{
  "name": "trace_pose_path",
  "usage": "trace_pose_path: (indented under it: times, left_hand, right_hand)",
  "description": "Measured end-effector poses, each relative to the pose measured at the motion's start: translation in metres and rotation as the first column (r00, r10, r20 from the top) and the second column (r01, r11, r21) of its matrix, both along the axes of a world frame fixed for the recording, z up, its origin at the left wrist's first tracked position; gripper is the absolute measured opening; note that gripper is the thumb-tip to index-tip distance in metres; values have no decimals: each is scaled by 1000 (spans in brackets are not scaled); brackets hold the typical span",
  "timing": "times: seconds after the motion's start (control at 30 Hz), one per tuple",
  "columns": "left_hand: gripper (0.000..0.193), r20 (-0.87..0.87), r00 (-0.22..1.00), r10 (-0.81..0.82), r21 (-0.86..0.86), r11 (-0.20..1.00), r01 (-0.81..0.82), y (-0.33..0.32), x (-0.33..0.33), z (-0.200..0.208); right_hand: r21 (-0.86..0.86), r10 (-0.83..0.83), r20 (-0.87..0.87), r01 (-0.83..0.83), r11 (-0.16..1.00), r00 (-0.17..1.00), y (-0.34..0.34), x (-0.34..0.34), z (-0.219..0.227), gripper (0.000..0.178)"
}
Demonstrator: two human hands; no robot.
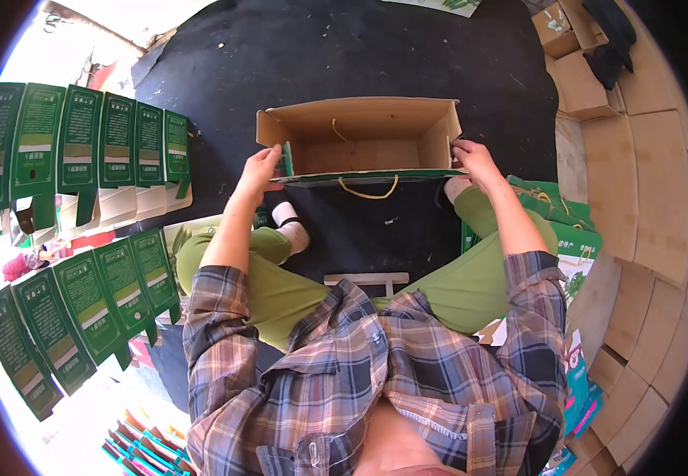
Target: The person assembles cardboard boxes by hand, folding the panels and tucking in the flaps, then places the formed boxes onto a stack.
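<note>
An open paper gift bag [360,119], brown inside and green outside, stands on the black floor mat in front of my knees. A yellow cord handle [368,191] hangs from its near wall. My left hand [261,170] grips the bag's near-left corner. My right hand [475,159] holds the near-right corner at the rim. I sit low, with green trousers and a plaid shirt in view.
Two overlapping rows of flat green bags [90,143] lie at my left. More flat green bags [558,222] lie by my right knee. Brown cardboard sheets [645,182] and small boxes [570,47] fill the right side. Colourful flat packs [142,448] lie at bottom left.
</note>
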State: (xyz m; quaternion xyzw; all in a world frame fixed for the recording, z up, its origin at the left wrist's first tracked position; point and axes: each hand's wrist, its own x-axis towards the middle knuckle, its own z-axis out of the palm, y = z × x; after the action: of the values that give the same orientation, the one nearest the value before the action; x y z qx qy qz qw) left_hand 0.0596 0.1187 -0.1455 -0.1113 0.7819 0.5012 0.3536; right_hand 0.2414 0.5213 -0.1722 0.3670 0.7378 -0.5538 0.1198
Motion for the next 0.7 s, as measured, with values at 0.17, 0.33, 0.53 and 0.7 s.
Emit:
trace_pose_path:
  times: [0.17,0.33,0.53,0.7]
  left_hand:
    - [49,-231,972,-44,21,999,50,6,3,29]
    - [66,-406,908,-103,-59,995,86,17,10,37]
    - [74,-712,662,-233,-265,963,54,28,17,47]
    - [71,-765,490,-418,-404,904,140,22,5,46]
  right_hand:
    - [58,-42,-99,48,997,994,-2,-7,23,30]
    - [9,-132,-219,138,990,967,-9,-14,35,34]
    - [22,-31,-372,42,999,928,-14,-26,44,48]
    - [242,132,-394,-36,970,910,-12,-36,35,54]
